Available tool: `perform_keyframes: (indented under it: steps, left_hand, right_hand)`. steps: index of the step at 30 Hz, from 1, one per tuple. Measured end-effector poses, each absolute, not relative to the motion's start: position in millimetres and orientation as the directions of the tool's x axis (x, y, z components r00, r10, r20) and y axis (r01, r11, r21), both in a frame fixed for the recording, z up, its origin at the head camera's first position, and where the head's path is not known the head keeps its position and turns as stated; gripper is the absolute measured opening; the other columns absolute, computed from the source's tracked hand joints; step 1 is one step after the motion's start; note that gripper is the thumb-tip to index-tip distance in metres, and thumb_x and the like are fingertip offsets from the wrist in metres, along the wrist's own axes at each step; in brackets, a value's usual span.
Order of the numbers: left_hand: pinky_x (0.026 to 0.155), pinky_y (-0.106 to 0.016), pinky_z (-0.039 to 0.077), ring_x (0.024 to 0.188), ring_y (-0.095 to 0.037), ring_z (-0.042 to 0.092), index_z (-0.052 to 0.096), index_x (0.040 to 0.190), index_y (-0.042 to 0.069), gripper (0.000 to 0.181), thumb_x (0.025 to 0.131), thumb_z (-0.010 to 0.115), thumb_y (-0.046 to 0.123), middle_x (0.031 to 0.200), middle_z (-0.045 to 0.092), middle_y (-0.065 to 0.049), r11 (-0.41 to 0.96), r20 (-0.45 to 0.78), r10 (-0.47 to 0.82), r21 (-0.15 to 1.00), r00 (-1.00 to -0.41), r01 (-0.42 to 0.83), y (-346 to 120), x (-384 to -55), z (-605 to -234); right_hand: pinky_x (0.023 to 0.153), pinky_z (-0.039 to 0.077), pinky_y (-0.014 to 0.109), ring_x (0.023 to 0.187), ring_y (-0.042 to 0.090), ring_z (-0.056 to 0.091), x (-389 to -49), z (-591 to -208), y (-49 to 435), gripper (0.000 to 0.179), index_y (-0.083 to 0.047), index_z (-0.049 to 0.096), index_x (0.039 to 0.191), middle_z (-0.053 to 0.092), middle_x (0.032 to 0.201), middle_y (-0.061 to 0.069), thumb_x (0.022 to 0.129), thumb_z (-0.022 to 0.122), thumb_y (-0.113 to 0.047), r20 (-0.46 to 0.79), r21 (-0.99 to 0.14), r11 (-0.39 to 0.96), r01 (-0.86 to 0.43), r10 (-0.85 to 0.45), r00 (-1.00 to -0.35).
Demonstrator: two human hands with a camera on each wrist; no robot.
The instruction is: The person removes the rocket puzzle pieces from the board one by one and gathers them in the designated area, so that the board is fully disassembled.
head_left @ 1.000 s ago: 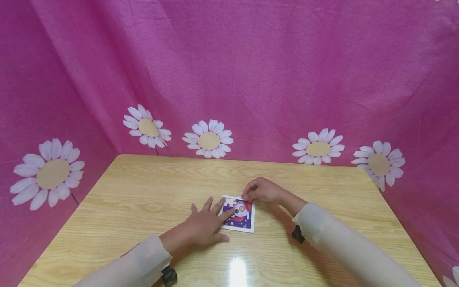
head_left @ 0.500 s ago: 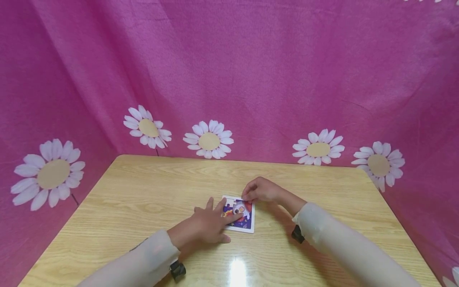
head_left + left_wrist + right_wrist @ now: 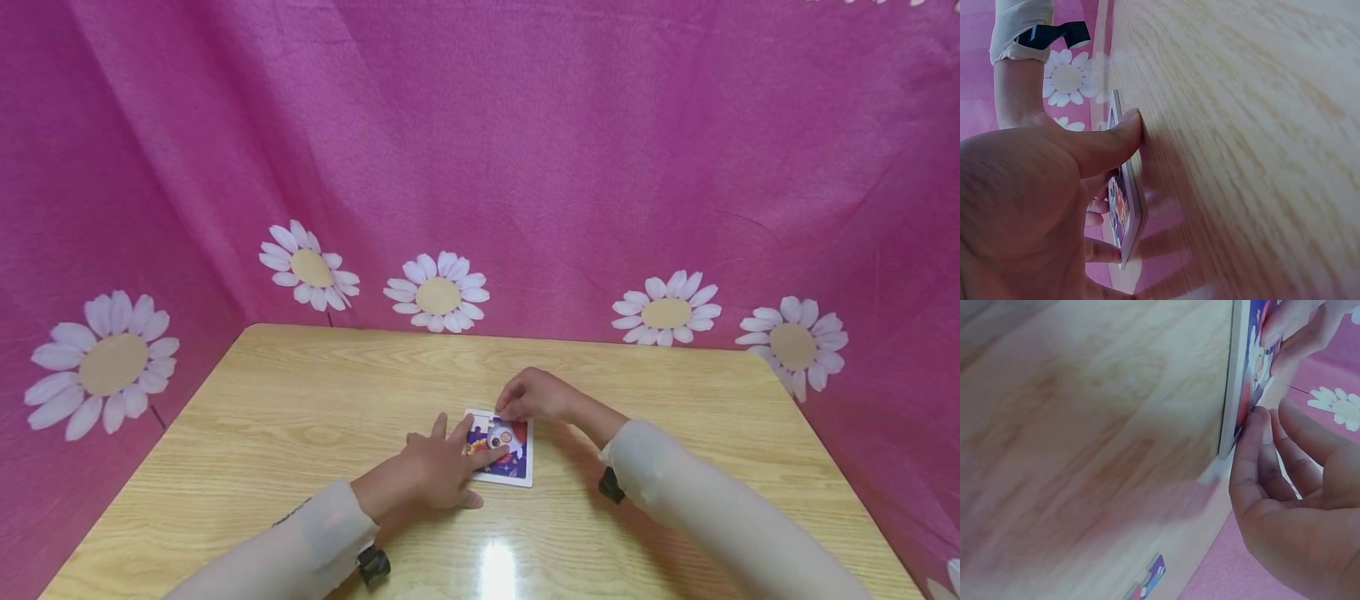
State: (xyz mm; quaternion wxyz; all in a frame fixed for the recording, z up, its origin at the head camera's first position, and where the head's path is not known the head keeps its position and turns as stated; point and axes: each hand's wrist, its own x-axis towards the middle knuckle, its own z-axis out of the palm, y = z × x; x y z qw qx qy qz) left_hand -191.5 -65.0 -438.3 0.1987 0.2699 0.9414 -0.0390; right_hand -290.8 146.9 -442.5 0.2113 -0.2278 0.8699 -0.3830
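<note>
A small square jigsaw puzzle (image 3: 513,467) in a white tray frame lies on the table, showing a rocket on purple. Its far left corner shows a bare white patch. My left hand (image 3: 442,471) is spread over the puzzle's left side, fingers extended across the picture and thumb near the close edge. At the far edge, the bent fingers of my right hand (image 3: 536,396) meet the puzzle. In the right wrist view, thumb and fingertips are bunched by the frame's border; I cannot tell whether a piece is between them. A loose puzzle piece (image 3: 1150,575) lies on the table there.
The wooden table (image 3: 337,375) extends around the puzzle on all sides. A pink curtain (image 3: 480,167) with large white daisies hangs behind it and along both sides. Both forearms, in pale sleeves with dark wrist mounts, reach in from the near edge.
My left hand has shifted a little right, its index finger reaching farther over the picture. My right hand has slid slightly left along the puzzle's far edge.
</note>
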Motion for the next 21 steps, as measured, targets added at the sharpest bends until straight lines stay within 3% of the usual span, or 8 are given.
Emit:
perform_keyframes:
  steps: [13, 21]
  left_hand:
    - [0.107, -0.079, 0.029, 0.155, -0.052, 0.011, 0.023, 0.156, 0.061, 0.071, 0.095, 0.058, 0.065, 0.174, 0.007, -0.01, 0.876, -0.438, 0.46, 0.079, -0.772, 0.476, -66.1, -188.6, -441.8]
    - [0.106, -0.08, 0.029, 0.155, -0.052, 0.011, 0.022, 0.157, 0.06, 0.071, 0.095, 0.057, 0.065, 0.174, 0.006, -0.011, 0.877, -0.444, 0.454, 0.068, -0.772, 0.476, -66.0, -188.5, -442.4]
  right_hand:
    - [0.066, 0.053, 0.023, 0.07, 0.009, 0.061, -294.1, -442.9, 144.0, 0.01, 0.007, 0.076, 0.097, 0.073, 0.079, 0.005, 0.089, 0.073, 0.004, -0.26, -0.817, 0.562, -0.132, -0.562, -0.785]
    - [0.064, 0.051, 0.022, 0.068, 0.01, 0.061, -294.3, -442.2, 140.4, 0.01, 0.009, 0.075, 0.098, 0.074, 0.079, 0.006, 0.088, 0.073, 0.006, -0.288, -0.823, 0.56, -0.095, -0.556, -0.779]
